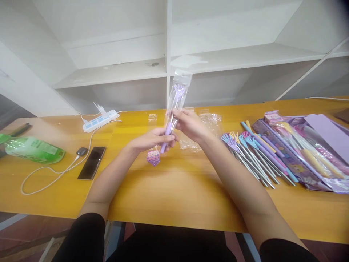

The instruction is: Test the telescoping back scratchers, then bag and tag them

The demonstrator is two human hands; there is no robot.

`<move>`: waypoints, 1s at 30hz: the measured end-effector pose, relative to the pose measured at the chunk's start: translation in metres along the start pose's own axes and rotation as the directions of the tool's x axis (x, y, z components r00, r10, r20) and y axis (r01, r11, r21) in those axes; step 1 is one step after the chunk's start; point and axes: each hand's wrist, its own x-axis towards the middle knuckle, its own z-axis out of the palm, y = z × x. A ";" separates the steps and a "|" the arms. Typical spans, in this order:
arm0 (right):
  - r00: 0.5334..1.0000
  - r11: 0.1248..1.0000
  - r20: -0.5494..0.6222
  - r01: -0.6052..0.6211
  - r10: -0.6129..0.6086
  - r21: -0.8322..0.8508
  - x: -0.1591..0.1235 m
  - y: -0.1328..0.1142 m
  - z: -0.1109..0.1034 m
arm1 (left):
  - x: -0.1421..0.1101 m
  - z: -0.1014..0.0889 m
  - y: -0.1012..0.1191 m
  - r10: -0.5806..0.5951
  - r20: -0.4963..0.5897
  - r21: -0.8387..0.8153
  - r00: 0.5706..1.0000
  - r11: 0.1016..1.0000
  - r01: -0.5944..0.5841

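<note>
A purple back scratcher (168, 128) stands tilted in front of me, its hand-shaped head up inside a clear plastic bag (182, 78). Around the lower handle are the fingers of my left hand (155, 139). My right hand (188, 123) pinches the bag and the rod higher up. Just below my left hand lies a small stack of pink printed cards (153, 158). Flat clear bags (211, 122) are spread on the table behind my right hand. To the right rests a pile of back scratchers (248, 153) with coloured heads and metal rods, beside loose coloured handles (269, 149).
At far right a purple patterned box (286, 154) holds bagged back scratchers. On the left are a phone (92, 163), a white cable, a power strip (100, 120) and a green bottle-like pack (35, 149). White shelving (122, 78) rises behind the yellow table (174, 196).
</note>
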 end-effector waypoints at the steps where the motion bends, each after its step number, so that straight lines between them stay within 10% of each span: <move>1: 0.999 1.000 -0.032 0.015 -0.014 0.020 0.000 0.001 0.000 | 0.000 -0.001 0.000 -0.022 0.038 0.006 0.999 1.000 0.022; 9: 0.997 0.949 0.041 0.076 -0.067 -0.306 -0.011 0.003 0.020 | 0.003 -0.019 -0.004 0.056 -0.030 -0.084 0.998 0.995 -0.058; 14: 0.987 0.975 -0.027 0.149 -0.156 -0.165 0.004 0.020 0.021 | -0.002 -0.023 0.001 0.104 -0.076 -0.162 0.992 0.980 -0.115; 21: 0.932 0.749 0.300 0.050 0.203 -0.661 0.000 0.068 0.031 | -0.020 -0.021 0.027 0.204 -0.272 -0.164 0.940 0.953 -0.254; 30: 0.893 0.506 0.269 0.055 0.362 -0.861 -0.007 0.094 0.042 | -0.021 -0.007 0.032 0.221 -0.271 -0.146 0.937 0.952 -0.268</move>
